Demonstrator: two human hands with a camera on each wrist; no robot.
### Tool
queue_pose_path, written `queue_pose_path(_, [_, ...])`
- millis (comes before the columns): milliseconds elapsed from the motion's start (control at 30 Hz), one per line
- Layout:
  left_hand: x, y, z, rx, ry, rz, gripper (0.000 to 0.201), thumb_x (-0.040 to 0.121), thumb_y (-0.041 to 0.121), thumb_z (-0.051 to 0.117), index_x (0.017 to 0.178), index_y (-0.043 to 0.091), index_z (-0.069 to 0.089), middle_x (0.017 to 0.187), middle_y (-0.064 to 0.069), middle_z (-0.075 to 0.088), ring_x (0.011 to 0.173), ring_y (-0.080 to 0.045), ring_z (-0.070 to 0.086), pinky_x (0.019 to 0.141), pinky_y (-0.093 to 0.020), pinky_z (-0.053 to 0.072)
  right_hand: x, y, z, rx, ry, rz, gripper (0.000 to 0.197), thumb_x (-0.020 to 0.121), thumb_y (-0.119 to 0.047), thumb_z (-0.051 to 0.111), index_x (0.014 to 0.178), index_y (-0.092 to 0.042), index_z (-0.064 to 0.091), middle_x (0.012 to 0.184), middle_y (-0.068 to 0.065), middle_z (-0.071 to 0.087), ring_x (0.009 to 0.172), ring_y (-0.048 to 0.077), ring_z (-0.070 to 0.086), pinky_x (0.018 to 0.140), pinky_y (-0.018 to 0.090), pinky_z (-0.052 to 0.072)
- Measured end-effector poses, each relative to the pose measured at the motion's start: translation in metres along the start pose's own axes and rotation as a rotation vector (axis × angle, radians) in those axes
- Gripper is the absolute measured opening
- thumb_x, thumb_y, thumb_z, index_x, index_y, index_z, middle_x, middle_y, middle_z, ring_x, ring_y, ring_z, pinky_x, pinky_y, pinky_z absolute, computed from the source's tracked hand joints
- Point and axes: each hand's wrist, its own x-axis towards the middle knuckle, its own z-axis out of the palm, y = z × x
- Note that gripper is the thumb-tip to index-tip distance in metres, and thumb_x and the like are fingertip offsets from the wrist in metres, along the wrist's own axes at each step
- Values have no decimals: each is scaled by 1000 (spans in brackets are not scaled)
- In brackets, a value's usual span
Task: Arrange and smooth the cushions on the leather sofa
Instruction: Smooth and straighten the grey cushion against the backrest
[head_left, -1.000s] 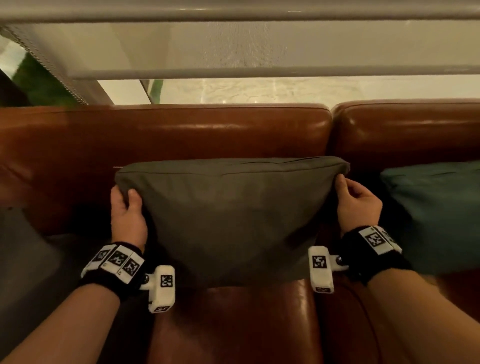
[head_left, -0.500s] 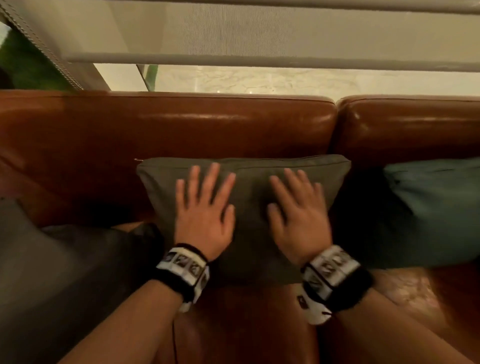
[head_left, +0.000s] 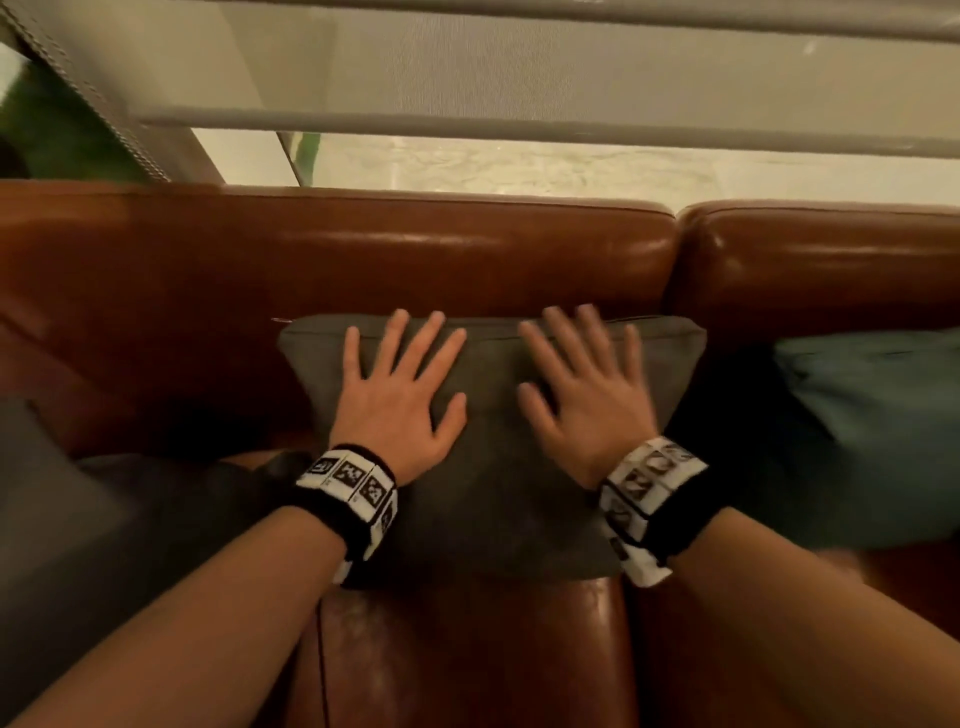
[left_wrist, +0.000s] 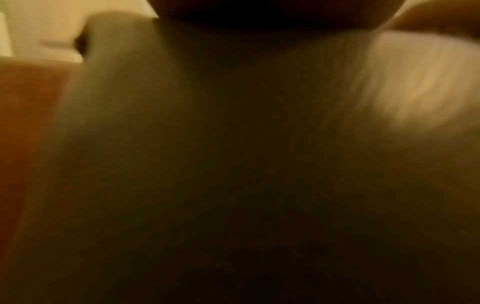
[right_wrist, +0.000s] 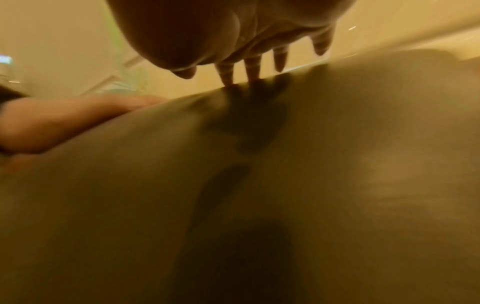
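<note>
No brand or readable writing shows; the only printed marks are black-and-white square codes on the white blocks of the black wrist bands (head_left: 353, 480). Taking the olive-grey cushion (head_left: 493, 499) as landmark: to its left lies a dull grey cushion (head_left: 57, 519), soft and matte, low on the seat. The olive-grey cushion itself is a woven fabric rectangle with a seamed top edge, propped against the glossy brown leather sofa (head_left: 415, 249) backrest, its lower edge on the seat. The left hand (head_left: 397, 400) lies flat on its left half, fingers straight and spread wide, holding nothing. The right hand (head_left: 587, 400), slightly blurred, lies flat on its right half, fingers likewise spread and reaching the top seam; the right wrist view shows the fingertips (right_wrist: 228, 80) touching the fabric at that edge. The left wrist view is dark and blurred. To the cushion's right sits a teal cushion (head_left: 857, 431), smooth and plump, against the next backrest section.
</note>
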Motion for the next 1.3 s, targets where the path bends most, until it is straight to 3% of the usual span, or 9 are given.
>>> queue_pose_path(67, [7, -10, -1, 6, -35, 12, 67, 92, 60, 27, 153, 34, 24, 161, 5, 24, 150, -25, 18, 119, -57, 7, 5, -9, 6, -23, -69, -103, 65, 95, -65, 22, 155, -38, 19, 163, -6, 22, 152, 21, 11, 120, 55, 6])
queue_pose_path(233, [-6, -50, -5, 51, 62, -152, 66, 95, 60, 21, 153, 29, 26, 161, -1, 25, 150, -31, 14, 121, -54, 6, -6, 73, 5, -27, -35, 230, 71, 95, -65, 10, 156, -30, 18, 165, -4, 16, 153, 18, 4, 123, 46, 2])
queue_pose_path(467, [-58, 62, 41, -72, 209, 111, 67, 95, 37, 42, 155, 28, 14, 164, 2, 14, 151, -30, 8, 121, -49, 3, -50, -40, 51, 83, 242, -71, 59, 101, -39, 34, 154, -17, 27, 163, 4, 20, 152, 22, 12, 123, 43, 6])
queue_pose_path(667, [-69, -22, 76, -33, 290, -133, 70, 91, 41, 38, 156, 29, 13, 164, -5, 12, 150, -36, 9, 120, -57, 8, -63, 61, 100, 3, 310, 80, 63, 99, -45, 31, 156, -21, 20, 162, 11, 21, 150, 31, 11, 120, 56, 10])
queue_pose_path(767, [-84, -23, 73, -115, 335, -231, 67, 95, 38, 33, 156, 22, 10, 164, -13, 9, 150, -41, 4, 120, -58, 6, -73, 53, 92, 67, 369, 114, 62, 100, -42, 28, 156, -16, 19, 162, 14, 18, 151, 32, 7, 121, 54, 6])
queue_pose_path(967, [-92, 31, 89, -35, 345, 111, 65, 94, 39, 41, 155, 30, 17, 162, -3, 19, 147, -38, 11, 121, -48, -2, -95, -42, 112, 18, 405, -383, 58, 99, -40, 42, 152, -20, 30, 158, 5, 23, 151, 25, 15, 121, 47, 11])
queue_pose_path(1067, [-98, -5, 112, 11, 314, -2, 67, 90, 39, 47, 152, 29, 25, 161, -10, 19, 147, -39, 11, 120, -51, 0, -101, 21, 145, -194, 362, -419, 63, 101, -48, 39, 156, -27, 19, 164, -1, 12, 152, 19, 8, 122, 39, 8])
queue_pose_path(1167, [-115, -36, 118, -37, 223, -129, 69, 91, 39, 43, 153, 21, 21, 162, -18, 12, 147, -46, 8, 119, -58, 8, -130, 90, 153, -234, 271, -283, 68, 101, -47, 38, 158, -28, 4, 164, -1, 13, 151, 27, 13, 121, 48, 8])
queue_pose_path(1300, [-129, -19, 106, -132, 227, -195, 69, 97, 38, 37, 156, 20, 6, 162, -22, 4, 149, -44, 3, 120, -58, 7, -166, 81, 136, -77, 261, -172, 77, 95, -31, 55, 158, -21, 11, 158, 8, 25, 148, 34, 21, 120, 55, 16])
